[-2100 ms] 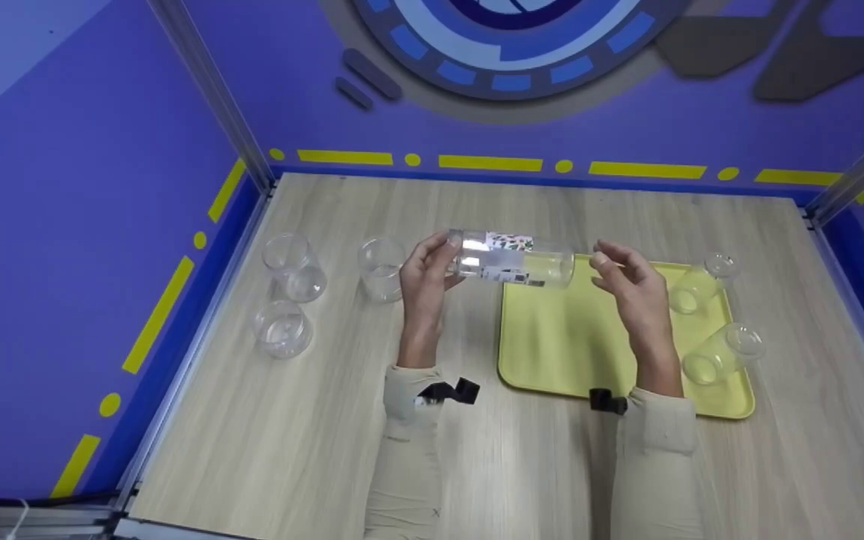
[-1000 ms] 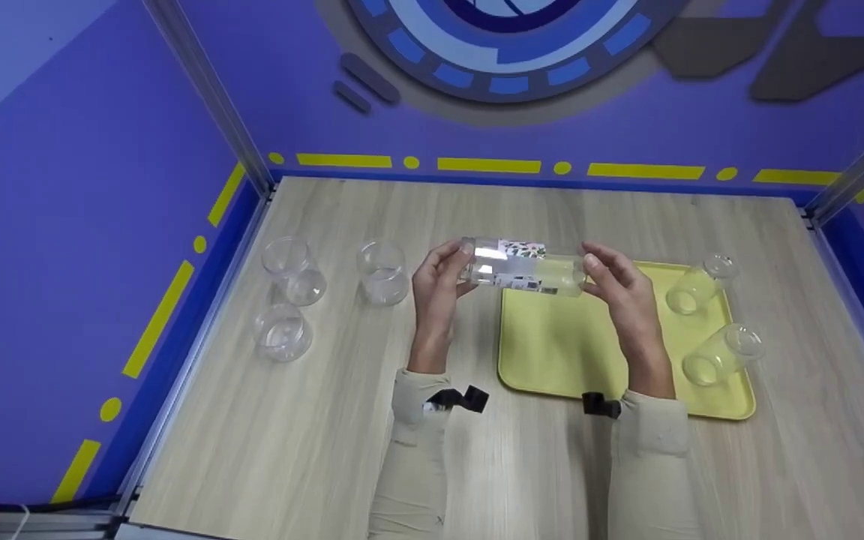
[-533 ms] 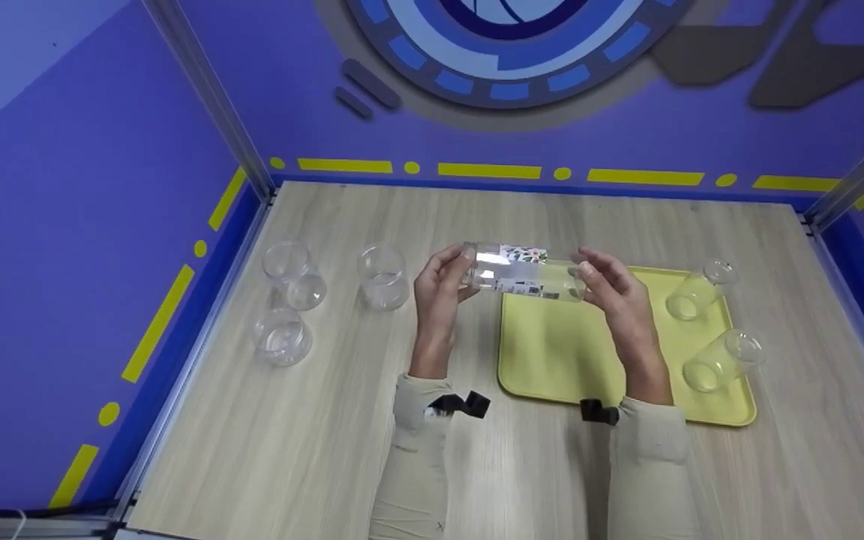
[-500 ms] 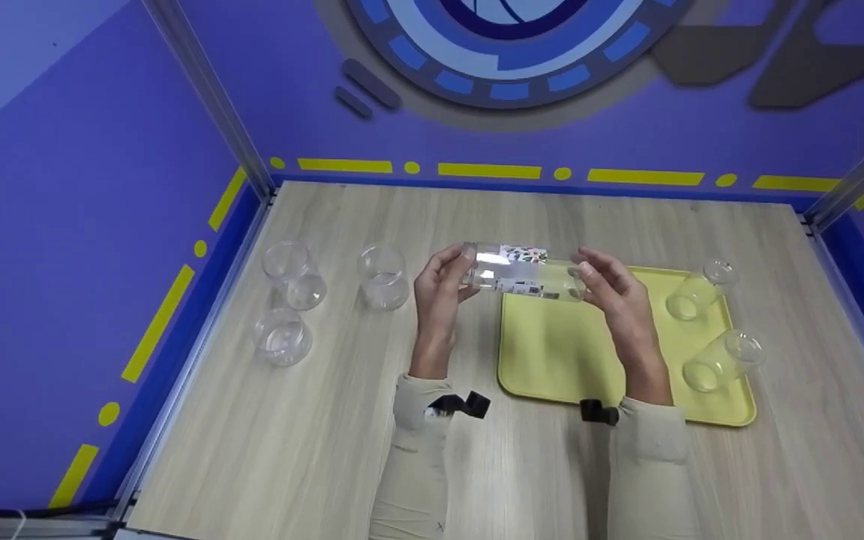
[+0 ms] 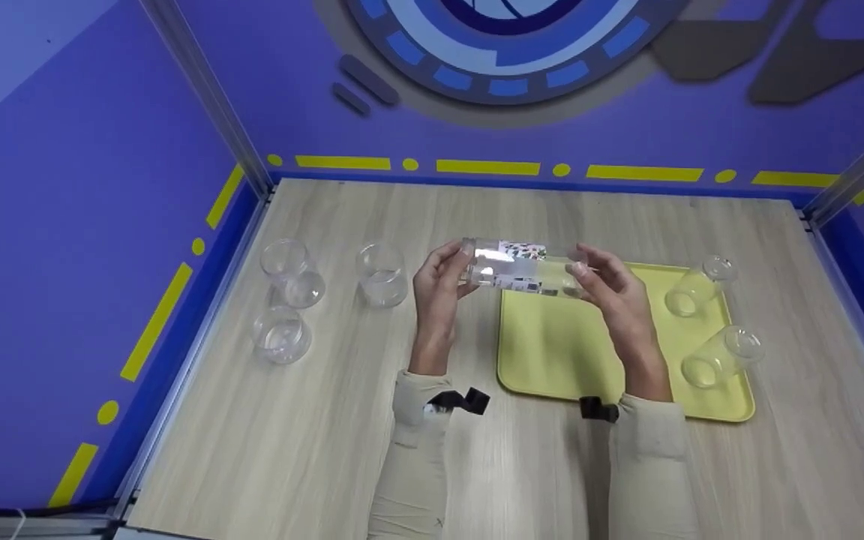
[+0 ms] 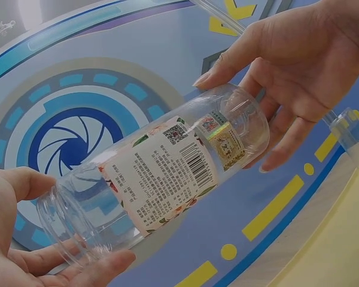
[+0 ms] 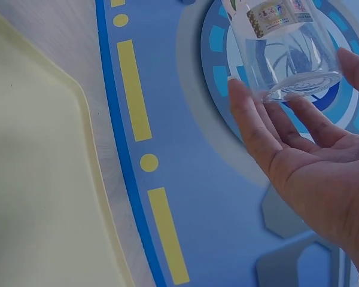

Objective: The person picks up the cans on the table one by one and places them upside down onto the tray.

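Held sideways in the air above the table is a clear cylindrical jar (image 5: 518, 267) with a printed floral label. The left wrist view shows the label (image 6: 161, 173) with a barcode, and a ridged neck at one end. My left hand (image 5: 436, 296) grips that neck, thumb on one side and fingers round the other. My right hand (image 5: 623, 307) holds the base end between thumb and fingers. In the right wrist view, the fingers of my right hand (image 7: 305, 149) reach under the jar's bottom (image 7: 299, 84).
A yellow tray (image 5: 552, 367) lies at right, bearing two clear containers (image 5: 691, 291) (image 5: 721, 358) near its right side. On the table's left stand three more clear containers (image 5: 382, 277) (image 5: 293, 274) (image 5: 282, 337). Blue panels (image 5: 417, 135) border the table's back and sides.
My right hand, apart from the jar two seconds ago, has moved left and taken hold of its base. The jar and left hand have shifted slightly right. The other containers have stayed put.
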`<state>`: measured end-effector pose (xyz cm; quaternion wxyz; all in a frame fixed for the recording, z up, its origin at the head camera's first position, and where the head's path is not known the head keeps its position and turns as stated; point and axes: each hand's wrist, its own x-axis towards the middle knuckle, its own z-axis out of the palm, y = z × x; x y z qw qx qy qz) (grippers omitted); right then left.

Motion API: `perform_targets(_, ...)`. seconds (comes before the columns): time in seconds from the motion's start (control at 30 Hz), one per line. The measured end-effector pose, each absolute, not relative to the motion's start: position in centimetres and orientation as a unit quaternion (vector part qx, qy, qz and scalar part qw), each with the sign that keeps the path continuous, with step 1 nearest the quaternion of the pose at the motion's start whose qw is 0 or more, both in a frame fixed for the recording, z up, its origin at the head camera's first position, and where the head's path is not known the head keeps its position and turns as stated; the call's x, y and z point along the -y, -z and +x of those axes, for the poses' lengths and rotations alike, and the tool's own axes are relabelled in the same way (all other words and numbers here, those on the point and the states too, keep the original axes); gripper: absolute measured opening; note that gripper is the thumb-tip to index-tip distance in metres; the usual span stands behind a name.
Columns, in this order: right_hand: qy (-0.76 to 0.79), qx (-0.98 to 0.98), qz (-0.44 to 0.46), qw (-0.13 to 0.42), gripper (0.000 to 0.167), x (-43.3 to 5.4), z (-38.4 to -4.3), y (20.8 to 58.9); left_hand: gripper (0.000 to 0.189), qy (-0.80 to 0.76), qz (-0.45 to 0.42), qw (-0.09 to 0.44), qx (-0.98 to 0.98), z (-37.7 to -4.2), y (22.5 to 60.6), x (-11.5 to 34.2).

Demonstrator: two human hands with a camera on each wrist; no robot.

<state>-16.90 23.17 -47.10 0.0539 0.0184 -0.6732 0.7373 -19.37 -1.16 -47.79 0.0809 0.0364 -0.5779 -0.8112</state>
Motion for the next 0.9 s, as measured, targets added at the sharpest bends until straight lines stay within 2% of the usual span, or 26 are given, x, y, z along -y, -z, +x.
perform_targets(0.43,-0.691,0.720,-0.007,0.068,0.056,-23.35,-16.83,46.67,0.039,0.814,0.035,0.062,0.577,-19.75,47.45,1.39)
perform_targets(0.9,-0.730,0.678,0.009,0.082,0.049,-23.23,-16.76,46.47,0.037,0.813,0.025,0.062,0.578,-19.78,47.58,1.60)
